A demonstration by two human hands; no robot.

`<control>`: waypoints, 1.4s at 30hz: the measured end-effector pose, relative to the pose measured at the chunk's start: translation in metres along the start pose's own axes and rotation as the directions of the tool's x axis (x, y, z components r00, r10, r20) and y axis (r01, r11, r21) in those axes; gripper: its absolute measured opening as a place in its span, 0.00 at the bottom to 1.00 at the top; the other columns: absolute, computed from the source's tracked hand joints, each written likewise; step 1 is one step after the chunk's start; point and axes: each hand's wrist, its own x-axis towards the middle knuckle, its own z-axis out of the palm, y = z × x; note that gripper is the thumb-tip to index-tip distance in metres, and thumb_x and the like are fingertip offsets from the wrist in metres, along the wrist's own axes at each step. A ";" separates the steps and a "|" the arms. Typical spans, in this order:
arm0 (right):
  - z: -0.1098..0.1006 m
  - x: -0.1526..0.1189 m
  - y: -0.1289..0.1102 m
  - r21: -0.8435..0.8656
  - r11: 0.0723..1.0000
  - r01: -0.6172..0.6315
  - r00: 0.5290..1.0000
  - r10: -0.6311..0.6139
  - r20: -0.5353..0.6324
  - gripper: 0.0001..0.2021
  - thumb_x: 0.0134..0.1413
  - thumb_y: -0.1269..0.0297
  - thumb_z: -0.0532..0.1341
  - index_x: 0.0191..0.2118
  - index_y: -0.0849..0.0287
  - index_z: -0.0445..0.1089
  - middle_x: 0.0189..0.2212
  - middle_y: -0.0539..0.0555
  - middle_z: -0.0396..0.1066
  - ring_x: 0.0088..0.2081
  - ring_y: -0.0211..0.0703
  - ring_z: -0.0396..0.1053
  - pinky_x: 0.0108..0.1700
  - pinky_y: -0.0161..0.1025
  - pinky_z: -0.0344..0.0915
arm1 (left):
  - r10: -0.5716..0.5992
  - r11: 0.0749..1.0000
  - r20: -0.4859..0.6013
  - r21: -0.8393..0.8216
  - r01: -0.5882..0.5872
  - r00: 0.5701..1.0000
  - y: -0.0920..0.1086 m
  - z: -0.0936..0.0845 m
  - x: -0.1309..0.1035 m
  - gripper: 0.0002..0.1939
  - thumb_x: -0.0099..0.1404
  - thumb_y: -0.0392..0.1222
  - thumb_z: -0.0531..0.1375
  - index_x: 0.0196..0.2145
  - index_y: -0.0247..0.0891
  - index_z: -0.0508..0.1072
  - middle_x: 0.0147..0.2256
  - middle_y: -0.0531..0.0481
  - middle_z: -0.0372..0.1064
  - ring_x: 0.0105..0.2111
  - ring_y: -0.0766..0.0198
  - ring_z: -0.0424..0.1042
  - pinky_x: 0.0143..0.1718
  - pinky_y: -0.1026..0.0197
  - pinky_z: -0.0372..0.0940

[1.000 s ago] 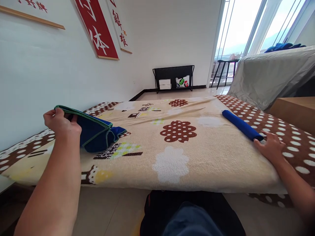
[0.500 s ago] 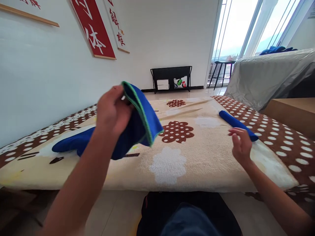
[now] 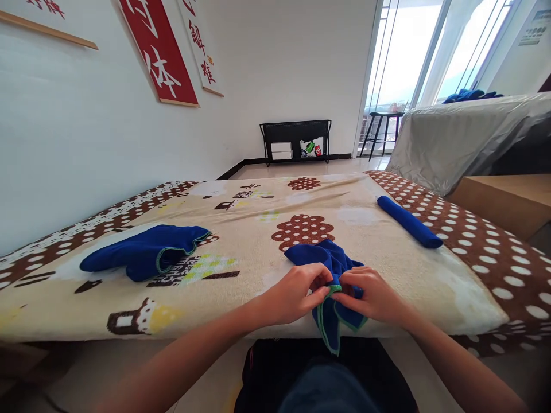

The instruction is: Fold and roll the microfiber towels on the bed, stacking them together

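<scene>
Lap: nearest us, we look down on black clothing [image 3: 262,373] with a dark blue patch in the middle.
Left hand [image 3: 303,289]: we see it palm inward, thumb and fingertips pinched together on a green-stitched hem.
Right hand [image 3: 371,291]: it meets the left almost fingertip to fingertip, pinching the same hem.
Cloth in hand: both hands hold a crumpled royal-blue cloth [image 3: 329,257] at the near edge of the blanket, one corner hanging over toward the lap.
Blanket: beneath, we find a cream fleece blanket [image 3: 402,272] with brown flowers, white clouds and a brown, white-dotted border.
Cloth at left: a loose blue cloth with a green hem [image 3: 146,246] lies rumpled, well apart from the hands.
Roll at right: a smooth blue fabric roll [image 3: 408,222] lies slantwise near the dotted border.
Beyond, right: we notice a brown cardboard box [image 3: 508,198], then furniture under a pale plastic sheet [image 3: 451,140].
Far wall: a low black metal rack [image 3: 275,135] holds white boxes [image 3: 282,151]; to its right, a black stool [image 3: 379,115] stands before tall bright windows [image 3: 404,57].
</scene>
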 end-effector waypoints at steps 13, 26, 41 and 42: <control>0.004 -0.005 -0.039 0.312 0.896 -0.317 0.940 0.340 -0.022 0.23 0.58 0.46 0.59 0.20 0.57 0.65 0.13 0.47 0.63 0.17 0.33 0.58 0.22 0.34 0.51 | -0.046 0.980 -0.017 -0.193 0.042 0.999 -0.001 -0.001 -0.005 0.07 0.60 0.36 0.60 0.39 0.38 0.73 0.37 0.50 0.73 0.35 0.63 0.72 0.40 0.59 0.71; 0.026 0.014 -0.018 0.399 0.857 -0.327 0.909 0.401 -0.117 0.06 0.50 0.62 0.58 0.25 0.56 0.65 0.19 0.46 0.68 0.22 0.35 0.63 0.28 0.35 0.58 | -0.066 0.971 -0.096 -0.237 0.042 0.993 -0.023 -0.002 0.004 0.09 0.65 0.47 0.61 0.33 0.38 0.71 0.32 0.50 0.70 0.32 0.64 0.67 0.35 0.61 0.64; -0.027 0.014 0.078 0.980 0.199 0.025 0.570 0.802 -0.178 0.04 0.44 0.66 0.61 0.27 0.57 0.64 0.24 0.47 0.67 0.25 0.35 0.65 0.27 0.34 0.66 | -0.531 0.318 -0.370 -0.921 -0.226 0.762 -0.096 -0.082 -0.004 0.03 0.62 0.31 0.59 0.30 0.33 0.72 0.26 0.50 0.71 0.25 0.67 0.71 0.29 0.65 0.67; -0.033 0.012 0.085 0.983 0.181 0.044 0.538 0.825 -0.176 0.03 0.44 0.67 0.60 0.26 0.57 0.63 0.23 0.47 0.67 0.24 0.35 0.65 0.27 0.33 0.66 | -0.566 0.305 -0.385 -0.919 -0.249 0.729 -0.100 -0.090 -0.008 0.05 0.63 0.30 0.58 0.30 0.33 0.72 0.26 0.50 0.71 0.25 0.66 0.72 0.29 0.64 0.68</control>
